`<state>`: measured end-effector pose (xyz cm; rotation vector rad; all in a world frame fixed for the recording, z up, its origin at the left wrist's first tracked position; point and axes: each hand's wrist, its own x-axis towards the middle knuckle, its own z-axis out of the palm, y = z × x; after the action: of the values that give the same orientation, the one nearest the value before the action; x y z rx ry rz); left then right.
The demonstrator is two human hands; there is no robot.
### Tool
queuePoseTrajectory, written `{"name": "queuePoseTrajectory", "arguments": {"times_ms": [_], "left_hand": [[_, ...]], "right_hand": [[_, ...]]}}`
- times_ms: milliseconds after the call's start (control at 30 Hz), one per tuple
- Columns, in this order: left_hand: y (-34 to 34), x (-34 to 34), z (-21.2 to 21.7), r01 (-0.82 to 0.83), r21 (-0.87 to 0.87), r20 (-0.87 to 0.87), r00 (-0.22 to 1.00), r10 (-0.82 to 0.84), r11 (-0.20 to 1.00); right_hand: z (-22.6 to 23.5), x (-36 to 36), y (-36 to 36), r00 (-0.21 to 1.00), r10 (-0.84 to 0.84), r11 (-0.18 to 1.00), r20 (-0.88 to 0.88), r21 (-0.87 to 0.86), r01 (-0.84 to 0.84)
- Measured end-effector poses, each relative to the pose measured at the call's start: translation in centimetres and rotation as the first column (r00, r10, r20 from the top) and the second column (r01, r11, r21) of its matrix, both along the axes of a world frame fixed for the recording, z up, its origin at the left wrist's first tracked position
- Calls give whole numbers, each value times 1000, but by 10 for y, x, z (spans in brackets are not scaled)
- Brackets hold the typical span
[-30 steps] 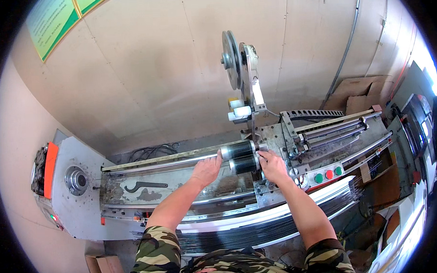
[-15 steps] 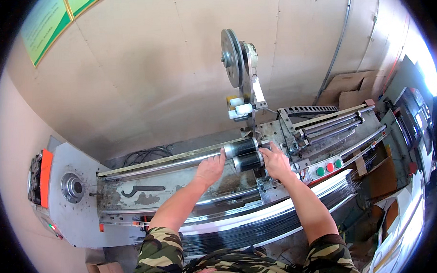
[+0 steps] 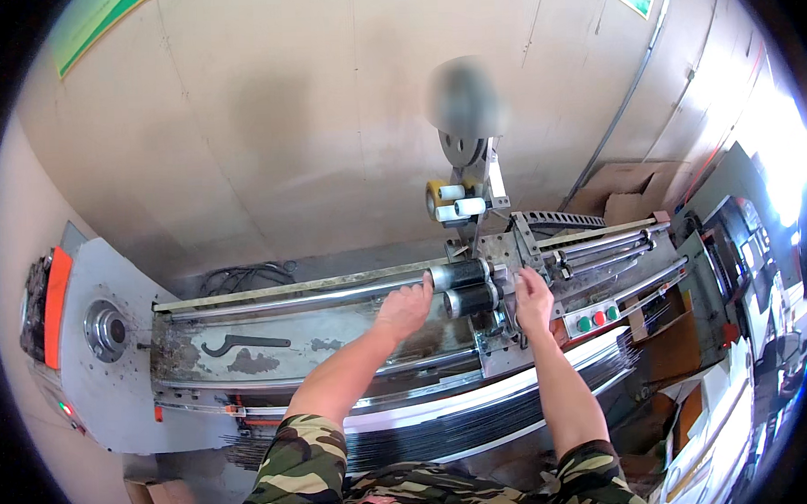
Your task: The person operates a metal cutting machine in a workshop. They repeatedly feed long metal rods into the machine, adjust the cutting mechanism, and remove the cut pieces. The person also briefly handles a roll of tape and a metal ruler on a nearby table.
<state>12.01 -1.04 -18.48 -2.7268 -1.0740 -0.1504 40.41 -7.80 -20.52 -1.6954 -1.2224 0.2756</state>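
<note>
Two short black rollers with silver ends lie side by side on the machine's carriage, the upper roller behind the lower roller. My left hand is at the silver left end of the upper one, index finger against it and the other fingers curled. Just right of the rollers, my right hand is raised with its fingers drawn together. Anything between those fingertips is too small to make out. Behind the rollers stands an upright arm with white guide rollers and a metal reel, its top blurred.
A hook spanner lies on the machine bed at left. A round chuck sits in the grey headstock. Green and red buttons are right of my right hand. Thin black rods fill a white trough in front. Cardboard leans behind.
My right hand has come off the rollers' right end, moved rightward and drawn its fingers together. My left hand stays at the upper roller's left end. The whole view has shifted somewhat.
</note>
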Motion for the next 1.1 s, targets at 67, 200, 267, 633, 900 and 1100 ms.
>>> {"name": "queuePoseTrajectory", "arguments": {"times_ms": [67,200,267,633,900,1100], "left_hand": [[2,-15,-3,13,-9,33,999,-13,1000],[0,-7,1,17,-65,59,998,-13,998],[2,-8,-6,27,-47,65,998,-23,999],[7,12,-12,55,-90,75,996,-48,994],[4,4,-12,77,-100,276,960,-46,992],[-1,-38,3,108,-154,296,953,-58,982]], "right_hand": [[3,-19,-9,979,-150,982,-139,98,164],[16,-42,-39,945,-239,936,-224,205,285],[15,-58,-55,941,-249,939,-228,179,292],[40,-137,-94,537,-128,981,-834,-185,-53],[32,-166,-31,334,-138,963,-932,-205,-174],[5,-180,18,170,-1,985,-985,-31,-171]]}}
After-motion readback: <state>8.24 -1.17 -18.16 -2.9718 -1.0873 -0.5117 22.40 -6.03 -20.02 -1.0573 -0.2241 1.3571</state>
